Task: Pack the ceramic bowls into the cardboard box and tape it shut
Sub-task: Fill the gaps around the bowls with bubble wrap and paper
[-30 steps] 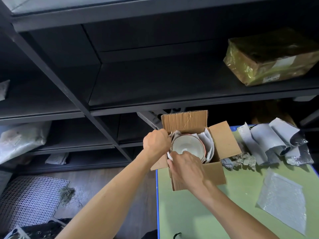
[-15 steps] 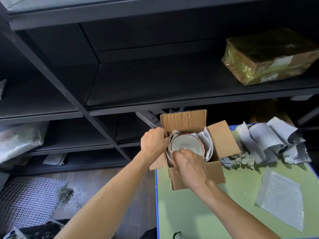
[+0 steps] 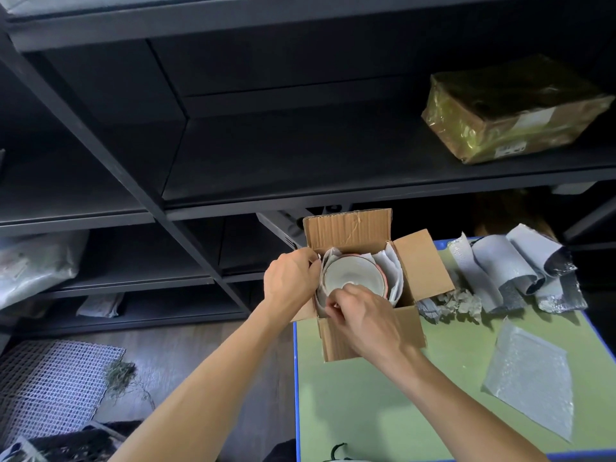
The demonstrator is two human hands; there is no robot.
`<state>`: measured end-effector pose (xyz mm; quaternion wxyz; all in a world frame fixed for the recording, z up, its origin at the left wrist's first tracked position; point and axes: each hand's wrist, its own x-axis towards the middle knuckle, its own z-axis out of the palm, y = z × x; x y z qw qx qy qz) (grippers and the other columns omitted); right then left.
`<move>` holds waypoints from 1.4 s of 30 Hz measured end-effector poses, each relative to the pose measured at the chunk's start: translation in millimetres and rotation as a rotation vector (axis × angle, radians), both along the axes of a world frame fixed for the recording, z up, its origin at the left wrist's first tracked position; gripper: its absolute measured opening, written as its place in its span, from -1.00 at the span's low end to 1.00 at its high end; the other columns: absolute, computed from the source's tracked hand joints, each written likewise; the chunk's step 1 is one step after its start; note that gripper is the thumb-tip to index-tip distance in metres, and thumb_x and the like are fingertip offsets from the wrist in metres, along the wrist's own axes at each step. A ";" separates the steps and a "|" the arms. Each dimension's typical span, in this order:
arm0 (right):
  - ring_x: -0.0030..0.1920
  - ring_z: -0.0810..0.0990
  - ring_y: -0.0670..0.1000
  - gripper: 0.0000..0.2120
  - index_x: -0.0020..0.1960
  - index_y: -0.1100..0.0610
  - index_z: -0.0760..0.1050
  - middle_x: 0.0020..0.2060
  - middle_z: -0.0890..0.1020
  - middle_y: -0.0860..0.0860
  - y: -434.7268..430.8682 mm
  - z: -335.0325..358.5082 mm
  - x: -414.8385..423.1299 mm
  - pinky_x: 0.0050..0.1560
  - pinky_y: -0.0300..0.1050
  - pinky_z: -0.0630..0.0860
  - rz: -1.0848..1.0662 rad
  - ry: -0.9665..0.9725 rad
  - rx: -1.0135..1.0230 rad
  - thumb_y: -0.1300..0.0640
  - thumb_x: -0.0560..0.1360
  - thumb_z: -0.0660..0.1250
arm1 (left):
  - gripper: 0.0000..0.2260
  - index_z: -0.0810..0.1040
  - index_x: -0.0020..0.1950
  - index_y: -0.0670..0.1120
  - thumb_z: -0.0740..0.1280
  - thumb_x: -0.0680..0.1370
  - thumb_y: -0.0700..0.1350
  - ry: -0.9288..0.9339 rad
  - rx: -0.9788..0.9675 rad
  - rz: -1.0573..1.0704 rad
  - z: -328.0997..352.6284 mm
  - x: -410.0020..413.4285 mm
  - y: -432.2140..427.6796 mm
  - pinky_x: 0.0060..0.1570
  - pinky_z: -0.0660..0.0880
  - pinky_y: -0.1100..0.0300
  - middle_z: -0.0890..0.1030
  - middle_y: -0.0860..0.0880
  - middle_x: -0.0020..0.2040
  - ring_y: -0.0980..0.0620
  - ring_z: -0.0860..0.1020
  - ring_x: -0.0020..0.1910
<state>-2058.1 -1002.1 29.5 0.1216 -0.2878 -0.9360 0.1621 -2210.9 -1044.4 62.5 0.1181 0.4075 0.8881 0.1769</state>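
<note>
An open cardboard box stands at the far left corner of the green table, its flaps spread out. Inside sits a white ceramic bowl with a reddish rim, wrapped round by white packing paper. My left hand is at the box's left wall, fingers curled round the paper's edge there. My right hand reaches over the near wall, its fingers pinching the paper at the bowl's near rim. Any bowls underneath are hidden.
Grey padded mailer rolls and crumpled paper scraps lie right of the box. A bubble-wrap sheet lies on the table's right side. Dark metal shelving stands behind, holding a taped parcel. A white mesh mat lies on the floor.
My right hand has moved slightly up and into the box, from the front wall to the paper at the bowl's near rim. The left hand has stayed at the left wall.
</note>
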 end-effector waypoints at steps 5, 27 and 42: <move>-0.07 0.53 -0.02 -0.84 -0.09 -0.02 0.54 -0.19 0.54 -0.10 6.9 11.6 27.3 -0.26 -0.04 0.48 0.033 0.037 -0.059 -0.02 0.60 0.24 | -0.80 0.57 -0.12 -0.04 0.22 0.60 -0.01 0.011 0.103 -0.042 0.9 23.8 -12.9 -0.38 0.42 0.12 0.58 0.05 -0.25 -0.01 0.50 -0.28; 0.25 0.48 -0.03 -0.75 0.26 -0.05 0.52 0.18 0.55 -0.14 134.8 -13.0 269.9 0.10 -0.05 0.49 -0.324 -0.180 -0.239 0.02 0.61 0.23 | -0.80 0.59 0.06 0.02 0.20 0.60 0.03 -0.124 0.075 -0.498 -19.8 226.5 90.4 -0.08 0.51 0.03 0.65 0.05 -0.08 0.01 0.59 -0.08; 0.23 0.48 0.12 -0.59 0.42 -0.01 0.42 0.22 0.55 0.00 253.5 7.0 303.2 0.13 0.06 0.51 -0.437 -0.064 -0.197 0.06 0.58 0.31 | -0.57 0.35 0.49 -0.02 0.24 0.63 0.05 -0.095 -0.053 -0.459 -31.1 261.5 211.6 0.22 0.45 0.00 0.48 -0.11 0.30 -0.15 0.52 0.23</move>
